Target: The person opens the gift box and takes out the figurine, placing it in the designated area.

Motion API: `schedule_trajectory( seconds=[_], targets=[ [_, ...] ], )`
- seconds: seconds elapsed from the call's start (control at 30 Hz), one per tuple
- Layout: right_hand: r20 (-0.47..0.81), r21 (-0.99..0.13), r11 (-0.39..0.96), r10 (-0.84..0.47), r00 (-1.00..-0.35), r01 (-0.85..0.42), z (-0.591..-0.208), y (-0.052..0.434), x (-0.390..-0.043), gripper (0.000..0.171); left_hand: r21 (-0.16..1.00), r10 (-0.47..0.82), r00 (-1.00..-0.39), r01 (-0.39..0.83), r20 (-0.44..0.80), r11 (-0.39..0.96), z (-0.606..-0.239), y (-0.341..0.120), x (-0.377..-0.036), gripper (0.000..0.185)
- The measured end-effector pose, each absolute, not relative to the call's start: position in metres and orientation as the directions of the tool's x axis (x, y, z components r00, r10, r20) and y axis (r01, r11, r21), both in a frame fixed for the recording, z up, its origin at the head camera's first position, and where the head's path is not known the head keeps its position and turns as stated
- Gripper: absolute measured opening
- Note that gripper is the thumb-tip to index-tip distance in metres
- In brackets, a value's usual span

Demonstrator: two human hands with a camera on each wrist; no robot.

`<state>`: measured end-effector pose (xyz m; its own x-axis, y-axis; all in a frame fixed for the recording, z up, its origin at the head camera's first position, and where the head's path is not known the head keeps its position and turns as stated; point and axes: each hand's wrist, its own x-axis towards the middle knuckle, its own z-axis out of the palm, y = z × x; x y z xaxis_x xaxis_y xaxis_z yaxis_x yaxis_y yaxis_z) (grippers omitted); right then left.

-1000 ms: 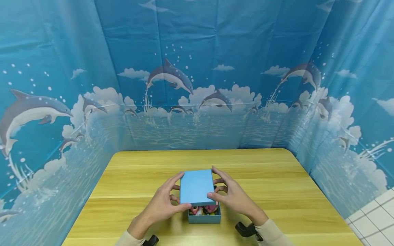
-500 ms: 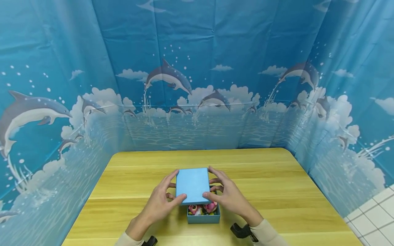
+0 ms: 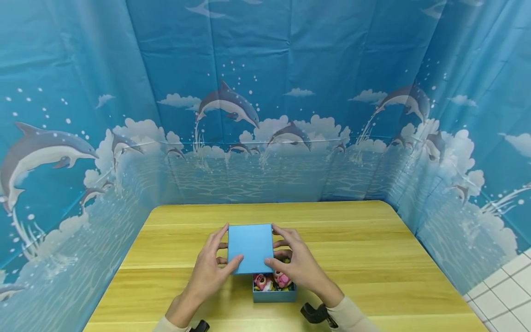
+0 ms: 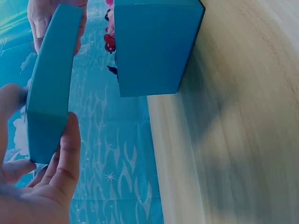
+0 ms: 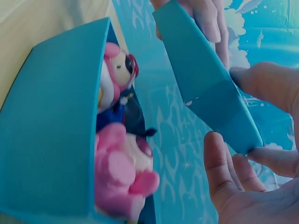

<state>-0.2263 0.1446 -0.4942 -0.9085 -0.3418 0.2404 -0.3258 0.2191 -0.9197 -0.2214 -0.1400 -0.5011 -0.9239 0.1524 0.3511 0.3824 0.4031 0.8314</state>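
Both hands hold a flat blue box lid in the air, over and left of the box. My left hand grips its left side, thumb on the near corner and fingers along the edge. On the opposite side my right hand grips it the same way. Below stands the blue box on the table, its near part uncovered. Pink toy figures fill it: one pink figure and another with a white face poke above the rim in the right wrist view. The lid hides the box's far left part in the head view.
The box stands on a yellow wood-grain table. A blue curtain printed with dolphins hangs along the table's far and side edges. White floor tiles show at the right.
Both hands have carried the lid to the left, showing more of the box and the pink figures. The box has stayed in place.
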Motion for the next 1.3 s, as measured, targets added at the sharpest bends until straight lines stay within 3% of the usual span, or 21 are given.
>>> schedule_trajectory(
  seconds=[0.73, 1.3],
  targets=[
    [0.252, -0.932, 0.146, -0.401, -0.881, -0.333, -0.484, 0.099, -0.220, 0.087, 0.725, 0.000, -0.859, 0.433, 0.513, 0.536, -0.490, -0.165, -0.211, 0.093],
    [0.255, -0.912, 0.194, -0.423, -0.870, -0.362, -0.487, 0.078, -0.215, 0.081, 0.664, -0.036, -0.821, 0.434, 0.570, 0.609, -0.497, -0.180, -0.203, 0.095]
  ],
)
